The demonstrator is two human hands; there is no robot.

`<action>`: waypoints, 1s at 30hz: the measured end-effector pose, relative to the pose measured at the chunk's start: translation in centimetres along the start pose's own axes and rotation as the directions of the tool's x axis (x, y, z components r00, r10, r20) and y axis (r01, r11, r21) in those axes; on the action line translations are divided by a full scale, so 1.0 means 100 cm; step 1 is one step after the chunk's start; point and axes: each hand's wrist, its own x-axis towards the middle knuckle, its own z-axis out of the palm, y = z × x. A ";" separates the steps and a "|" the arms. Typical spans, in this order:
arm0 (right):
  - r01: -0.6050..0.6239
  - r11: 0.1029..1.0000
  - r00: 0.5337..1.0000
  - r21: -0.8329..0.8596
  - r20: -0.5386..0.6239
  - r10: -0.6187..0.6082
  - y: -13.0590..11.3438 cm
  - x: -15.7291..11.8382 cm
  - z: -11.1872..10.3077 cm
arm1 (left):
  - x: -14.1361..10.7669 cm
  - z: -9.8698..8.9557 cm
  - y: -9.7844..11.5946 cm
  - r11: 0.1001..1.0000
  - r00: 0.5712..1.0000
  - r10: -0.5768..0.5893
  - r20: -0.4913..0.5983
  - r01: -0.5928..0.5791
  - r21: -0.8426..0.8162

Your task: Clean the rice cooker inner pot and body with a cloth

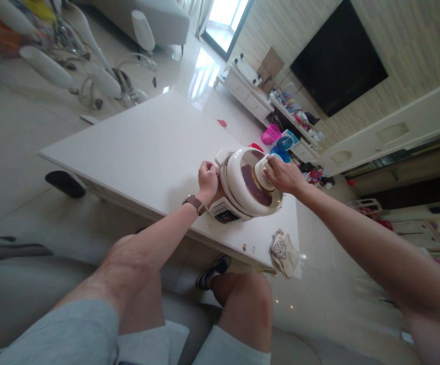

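A white electric cooking pot (224, 195) with a dark control panel (226, 216) stands on the white table (140, 147). On its top is a see-through lid (256, 182) with a white rim and dark reddish-brown showing through it. My right hand (281, 175) is closed around the lid's white knob (261, 172). At the pot's left side my left hand (208, 178) is closed on what looks like its side handle, mostly hidden by the fingers. Whether the lid sits fully down on the pot, I cannot tell.
A folded beige cloth (285, 253) lies at the table's near right corner, with small bits (244, 247) beside it. Beyond the table are a pink basket (271, 134), a white TV cabinet (248, 99) and, at upper left, white chairs (102, 78).
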 end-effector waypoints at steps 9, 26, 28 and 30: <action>-0.010 1.000 1.000 -0.029 0.008 0.010 -0.007 0.014 -0.007 | -0.001 0.002 0.002 1.000 1.000 -0.007 0.008 0.007 -0.004; -0.145 0.989 0.989 0.004 0.036 0.145 -0.020 0.017 -0.010 | -0.003 0.003 0.006 0.999 0.999 -0.046 0.025 0.046 -0.016; -0.176 0.984 0.983 0.001 0.053 0.176 -0.023 0.016 -0.012 | -0.003 0.003 0.006 0.999 0.999 -0.037 0.024 0.037 -0.014; -0.197 0.980 0.977 -0.008 0.076 0.197 -0.026 0.016 -0.014 | -0.002 0.003 0.005 1.000 1.000 -0.021 0.023 0.021 -0.005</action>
